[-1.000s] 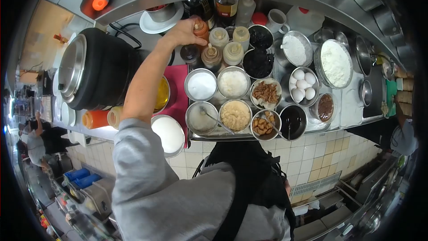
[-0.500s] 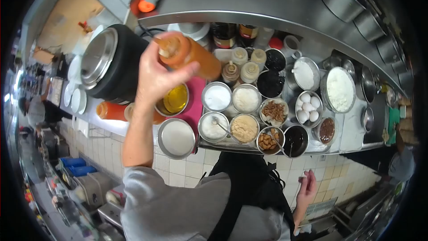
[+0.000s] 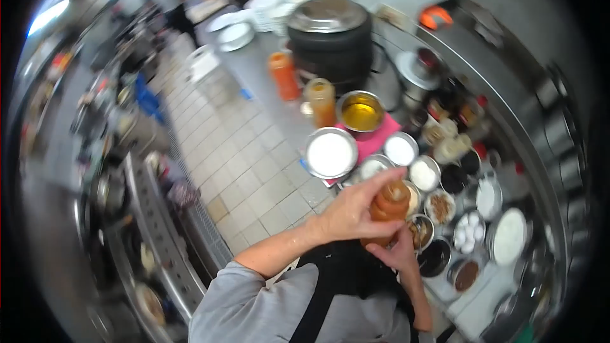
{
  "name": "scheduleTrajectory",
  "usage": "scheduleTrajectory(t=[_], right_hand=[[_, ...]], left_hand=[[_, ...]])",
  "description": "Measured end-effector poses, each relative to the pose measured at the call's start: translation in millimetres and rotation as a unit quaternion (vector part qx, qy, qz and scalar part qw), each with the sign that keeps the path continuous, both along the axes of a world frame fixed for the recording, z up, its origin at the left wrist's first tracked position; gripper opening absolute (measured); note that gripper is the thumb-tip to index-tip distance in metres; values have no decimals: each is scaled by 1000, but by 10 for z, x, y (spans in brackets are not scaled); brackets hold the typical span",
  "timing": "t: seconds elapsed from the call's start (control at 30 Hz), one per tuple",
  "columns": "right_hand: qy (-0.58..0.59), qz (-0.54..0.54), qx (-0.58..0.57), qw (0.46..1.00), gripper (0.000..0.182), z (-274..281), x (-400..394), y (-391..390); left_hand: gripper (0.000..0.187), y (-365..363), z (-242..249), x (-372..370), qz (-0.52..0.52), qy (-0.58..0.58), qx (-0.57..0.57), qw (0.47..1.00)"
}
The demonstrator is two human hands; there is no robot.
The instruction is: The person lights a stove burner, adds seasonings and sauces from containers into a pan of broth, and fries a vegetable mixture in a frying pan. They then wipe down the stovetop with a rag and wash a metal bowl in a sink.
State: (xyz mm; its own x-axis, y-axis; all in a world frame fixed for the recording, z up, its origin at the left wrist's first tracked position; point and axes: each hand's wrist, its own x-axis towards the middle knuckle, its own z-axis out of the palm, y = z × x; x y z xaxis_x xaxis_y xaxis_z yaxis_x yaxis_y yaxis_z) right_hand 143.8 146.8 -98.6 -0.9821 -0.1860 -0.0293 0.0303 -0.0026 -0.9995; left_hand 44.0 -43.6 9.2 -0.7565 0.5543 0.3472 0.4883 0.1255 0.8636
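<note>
The orange plastic squeeze bottle [image 3: 389, 206] stands roughly upright between both hands, close to the person's chest and just above the near edge of the steel counter [image 3: 267, 79]; the left hand [image 3: 356, 209] wraps its fingers round the upper body from the left, closed on it; the right hand [image 3: 397, 255] cups the base from below, also closed on it; round steel bowls of seasonings [image 3: 422, 174] lie just beyond, and a black lidded pot [image 3: 330, 35] sits far off.
</note>
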Motion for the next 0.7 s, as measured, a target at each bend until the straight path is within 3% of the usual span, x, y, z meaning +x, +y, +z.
scheduleTrajectory(t=[0.07,0.17,0.2,0.27,0.43,0.5,0.57,0.63,0.7], right_hand=[[-49,70,-54,995,88,-10,138,-128],[15,182,-58,982,85,-88,357,-264],[58,232,-53,970,84,-146,426,-297],[32,289,-66,955,84,-132,638,-354],[10,380,-81,921,89,-83,1055,-668],[19,381,-68,922,91,-61,1161,-824],[-28,341,-132,930,94,-77,1232,-993],[-51,306,-149,939,92,-149,1246,-1077],[-31,242,-123,962,80,-390,1226,-1130]], left_hand=[[89,-181,-106,440,48,9,-4,999],[113,-333,-545,1106,154,61,102,981],[113,-369,-574,1295,169,67,100,978],[117,-457,-565,1673,178,94,84,976],[100,-688,-596,2289,279,73,71,955],[98,-962,-655,2305,316,22,148,937],[92,-1486,-657,2309,386,-34,241,890],[81,-2204,-274,2420,418,-100,437,790],[68,-3263,-336,2642,496,-47,472,727]])
